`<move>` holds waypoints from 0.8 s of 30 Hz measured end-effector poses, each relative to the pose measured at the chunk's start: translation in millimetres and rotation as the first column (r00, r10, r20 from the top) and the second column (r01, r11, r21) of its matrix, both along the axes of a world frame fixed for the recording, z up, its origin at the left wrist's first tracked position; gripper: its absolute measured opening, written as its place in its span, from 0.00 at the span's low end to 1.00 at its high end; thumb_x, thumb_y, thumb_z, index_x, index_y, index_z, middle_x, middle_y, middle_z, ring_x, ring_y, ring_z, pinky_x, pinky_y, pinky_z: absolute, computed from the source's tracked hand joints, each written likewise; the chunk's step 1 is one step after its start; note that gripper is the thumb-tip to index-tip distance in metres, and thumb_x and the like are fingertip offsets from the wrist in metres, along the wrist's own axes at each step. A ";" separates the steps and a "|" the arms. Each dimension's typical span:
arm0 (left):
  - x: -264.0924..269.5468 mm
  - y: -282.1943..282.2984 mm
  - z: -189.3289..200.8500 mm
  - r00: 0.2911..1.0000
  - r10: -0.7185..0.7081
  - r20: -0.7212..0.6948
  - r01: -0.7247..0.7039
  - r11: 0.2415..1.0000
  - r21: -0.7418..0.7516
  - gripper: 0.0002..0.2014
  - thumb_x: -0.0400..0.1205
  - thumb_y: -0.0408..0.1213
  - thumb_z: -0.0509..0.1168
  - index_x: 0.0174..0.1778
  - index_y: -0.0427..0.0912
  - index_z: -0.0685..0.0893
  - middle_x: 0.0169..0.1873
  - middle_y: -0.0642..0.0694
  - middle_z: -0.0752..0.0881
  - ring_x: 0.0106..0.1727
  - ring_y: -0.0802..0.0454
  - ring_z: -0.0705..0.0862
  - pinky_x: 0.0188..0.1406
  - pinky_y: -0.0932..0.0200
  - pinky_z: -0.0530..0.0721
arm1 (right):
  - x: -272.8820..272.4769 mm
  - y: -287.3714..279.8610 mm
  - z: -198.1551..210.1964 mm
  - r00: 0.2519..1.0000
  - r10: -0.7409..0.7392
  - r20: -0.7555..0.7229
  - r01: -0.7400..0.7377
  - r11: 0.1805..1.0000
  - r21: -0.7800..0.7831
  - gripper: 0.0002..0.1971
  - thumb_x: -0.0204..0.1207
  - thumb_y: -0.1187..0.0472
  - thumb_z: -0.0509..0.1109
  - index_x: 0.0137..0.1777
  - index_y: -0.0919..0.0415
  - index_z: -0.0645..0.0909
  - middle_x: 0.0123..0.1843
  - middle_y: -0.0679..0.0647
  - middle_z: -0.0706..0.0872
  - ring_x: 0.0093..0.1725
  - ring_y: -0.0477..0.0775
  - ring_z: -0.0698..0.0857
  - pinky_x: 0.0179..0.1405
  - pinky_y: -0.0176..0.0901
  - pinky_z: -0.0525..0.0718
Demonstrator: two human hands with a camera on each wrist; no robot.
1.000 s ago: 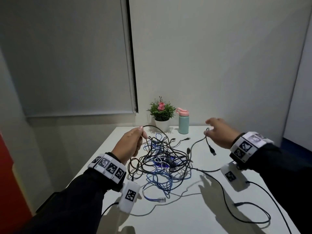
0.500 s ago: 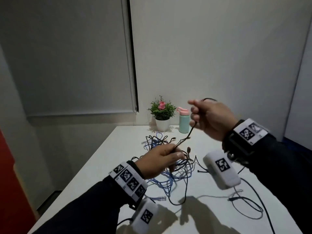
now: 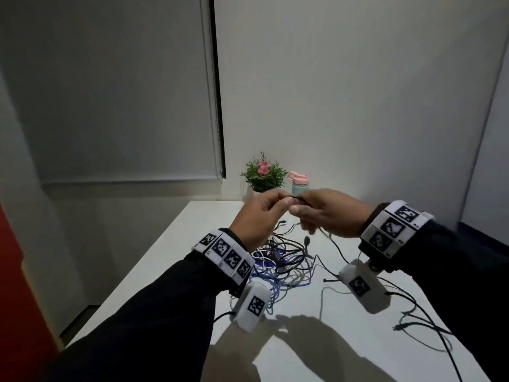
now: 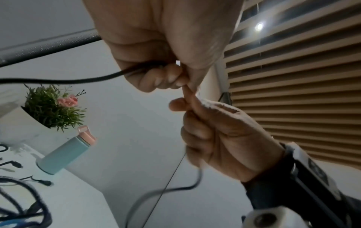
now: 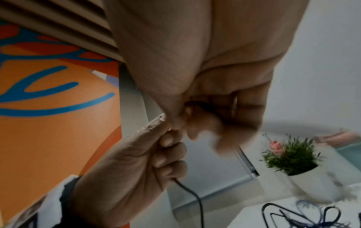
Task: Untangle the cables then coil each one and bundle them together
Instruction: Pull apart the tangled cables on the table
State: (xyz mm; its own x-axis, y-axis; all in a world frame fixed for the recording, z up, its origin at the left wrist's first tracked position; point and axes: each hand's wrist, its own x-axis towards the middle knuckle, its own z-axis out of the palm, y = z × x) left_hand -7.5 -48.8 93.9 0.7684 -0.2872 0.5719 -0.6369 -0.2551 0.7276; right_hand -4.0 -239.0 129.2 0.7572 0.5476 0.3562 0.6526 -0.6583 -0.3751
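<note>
A tangle of black, blue and white cables lies on the white table. Above it my two hands meet, both pinching one black cable. My left hand grips it with curled fingers; in the left wrist view the black cable runs out of the left hand to the left. My right hand holds the same cable, and a slack length hangs from the right hand toward the table. In the right wrist view the cable drops from the left hand.
A small potted plant and a teal bottle with a pink lid stand at the table's far edge by the wall. Another loose black cable lies on the table at the right, near the wrist camera leads.
My left hand has risen from the tangle to meet my right hand. The right hand has shifted a little left and down. Both now pinch the same black cable close together.
</note>
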 end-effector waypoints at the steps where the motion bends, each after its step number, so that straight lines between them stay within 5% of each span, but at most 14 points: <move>1: 1.1 0.0 0.2 1.000 0.014 0.008 -0.014 0.999 -0.029 0.07 0.89 0.35 0.63 0.55 0.38 0.86 0.26 0.63 0.82 0.25 0.69 0.76 0.27 0.72 0.72 | 0.3 0.9 1.6 1.000 -0.001 -0.009 0.002 1.000 0.026 0.10 0.85 0.52 0.64 0.48 0.57 0.82 0.33 0.45 0.82 0.27 0.38 0.80 0.27 0.39 0.79; 3: 4.6 6.5 -2.8 0.998 0.062 0.005 -0.062 0.998 -0.018 0.05 0.88 0.36 0.65 0.55 0.41 0.85 0.32 0.57 0.82 0.28 0.62 0.76 0.32 0.65 0.75 | 3.9 -6.5 13.7 0.999 -0.020 -0.027 0.028 0.948 0.316 0.10 0.86 0.61 0.63 0.46 0.56 0.83 0.26 0.41 0.75 0.21 0.40 0.70 0.20 0.33 0.67; 4: 6.3 11.1 -6.7 0.997 0.070 -0.011 -0.070 0.997 0.019 0.05 0.87 0.35 0.65 0.54 0.41 0.85 0.33 0.53 0.82 0.30 0.59 0.77 0.34 0.63 0.77 | 4.2 -12.2 23.6 0.997 0.009 -0.075 0.033 0.845 0.534 0.11 0.86 0.63 0.61 0.45 0.57 0.83 0.23 0.40 0.71 0.20 0.43 0.65 0.19 0.35 0.62; 6: 6.9 18.8 -15.8 0.994 0.067 -0.088 -0.060 0.995 0.074 0.05 0.88 0.32 0.64 0.52 0.38 0.85 0.38 0.50 0.85 0.32 0.62 0.82 0.38 0.66 0.81 | 5.5 -27.8 47.6 0.992 0.099 -0.079 0.018 0.505 0.863 0.11 0.86 0.64 0.59 0.43 0.57 0.80 0.21 0.42 0.66 0.20 0.44 0.60 0.19 0.33 0.58; 7: 6.5 21.8 -19.2 0.989 0.075 -0.130 -0.066 0.995 0.068 0.06 0.88 0.32 0.63 0.52 0.37 0.85 0.40 0.50 0.86 0.34 0.63 0.84 0.43 0.66 0.82 | 8.1 -36.0 57.3 0.993 0.097 -0.064 0.021 0.388 0.921 0.11 0.86 0.63 0.59 0.43 0.57 0.79 0.21 0.42 0.65 0.19 0.44 0.60 0.19 0.32 0.59; 8: 6.1 25.1 -20.9 0.982 0.086 -0.170 -0.083 0.996 0.022 0.07 0.89 0.32 0.61 0.53 0.38 0.85 0.40 0.50 0.87 0.38 0.60 0.87 0.50 0.62 0.83 | 10.3 -42.3 63.6 0.997 0.052 -0.059 0.036 0.361 0.932 0.11 0.85 0.62 0.59 0.42 0.55 0.79 0.21 0.43 0.65 0.19 0.44 0.60 0.19 0.31 0.60; 9: 6.1 27.4 -20.4 0.972 0.081 -0.221 -0.099 0.993 -0.070 0.07 0.90 0.33 0.60 0.53 0.40 0.84 0.38 0.50 0.87 0.41 0.54 0.88 0.56 0.54 0.84 | 15.0 -48.2 65.5 0.998 -0.025 -0.066 0.070 0.403 0.913 0.11 0.85 0.61 0.59 0.42 0.54 0.79 0.21 0.43 0.66 0.19 0.44 0.61 0.19 0.32 0.61; 11: 9.1 30.9 -14.6 0.946 -0.028 -0.322 -0.093 0.930 -0.355 0.09 0.91 0.35 0.58 0.53 0.39 0.82 0.29 0.50 0.81 0.36 0.48 0.85 0.55 0.44 0.86 | 25.9 -58.1 59.7 0.964 -0.252 -0.091 0.238 0.649 0.722 0.11 0.86 0.60 0.59 0.44 0.55 0.82 0.26 0.47 0.73 0.21 0.44 0.67 0.22 0.36 0.67; 13: 10.8 32.1 -6.0 0.937 -0.121 -0.327 -0.078 0.841 -0.535 0.09 0.91 0.36 0.57 0.53 0.38 0.80 0.24 0.51 0.72 0.25 0.55 0.76 0.35 0.53 0.88 | 30.1 -64.2 47.3 0.869 -0.490 -0.067 0.493 0.850 0.183 0.10 0.84 0.61 0.62 0.57 0.61 0.83 0.42 0.56 0.84 0.36 0.50 0.82 0.37 0.43 0.79; 15: 11.0 30.8 1.2 0.947 -0.086 -0.309 -0.084 0.862 -0.499 0.09 0.92 0.37 0.56 0.51 0.40 0.80 0.24 0.53 0.67 0.22 0.58 0.67 0.20 0.64 0.74 | 26.2 -63.6 36.7 0.809 -0.587 0.016 0.568 0.776 -0.273 0.24 0.80 0.60 0.67 0.74 0.65 0.72 0.67 0.65 0.80 0.63 0.63 0.82 0.61 0.48 0.80; 16: 11.0 29.2 3.2 0.953 -0.045 -0.301 -0.090 0.902 -0.421 0.10 0.92 0.37 0.55 0.50 0.41 0.80 0.24 0.53 0.67 0.22 0.58 0.64 0.19 0.64 0.68 | 19.8 -59.2 35.3 0.820 -0.570 0.047 0.556 0.775 -0.301 0.32 0.78 0.59 0.69 0.80 0.64 0.63 0.76 0.65 0.72 0.71 0.64 0.76 0.68 0.48 0.75; 19: 6.2 19.0 4.8 0.957 -0.005 -0.291 -0.040 0.988 -0.150 0.12 0.92 0.39 0.54 0.46 0.44 0.80 0.23 0.55 0.68 0.23 0.57 0.63 0.22 0.63 0.64 | -6.8 -29.5 34.8 0.950 -0.246 0.191 0.265 0.961 -0.078 0.46 0.74 0.59 0.73 0.86 0.59 0.49 0.84 0.57 0.59 0.82 0.57 0.63 0.76 0.40 0.61; 21: -0.1 8.3 4.5 0.936 -0.103 -0.337 0.076 0.993 -0.092 0.12 0.92 0.39 0.53 0.45 0.43 0.77 0.22 0.58 0.69 0.24 0.58 0.63 0.22 0.65 0.63 | -19.2 -1.5 29.6 0.977 -0.054 0.206 0.077 0.991 -0.108 0.44 0.76 0.55 0.75 0.86 0.59 0.53 0.80 0.50 0.66 0.78 0.48 0.67 0.77 0.38 0.61; 24: -9.7 1.5 5.7 0.892 -0.251 -0.376 0.216 0.967 -0.132 0.11 0.93 0.39 0.52 0.48 0.43 0.75 0.25 0.56 0.68 0.22 0.61 0.64 0.20 0.67 0.64 | -21.9 20.2 21.7 0.993 0.019 0.114 0.010 0.968 -0.250 0.21 0.82 0.54 0.70 0.71 0.60 0.75 0.57 0.46 0.80 0.55 0.47 0.79 0.56 0.39 0.76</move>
State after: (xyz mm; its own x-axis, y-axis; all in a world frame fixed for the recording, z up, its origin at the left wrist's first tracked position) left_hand -17.3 -47.3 99.6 0.8505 -0.4494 0.2731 -0.3340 -0.0603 0.9407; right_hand -25.9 -218.8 150.9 0.7168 0.6333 0.2918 0.6846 -0.7186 -0.1221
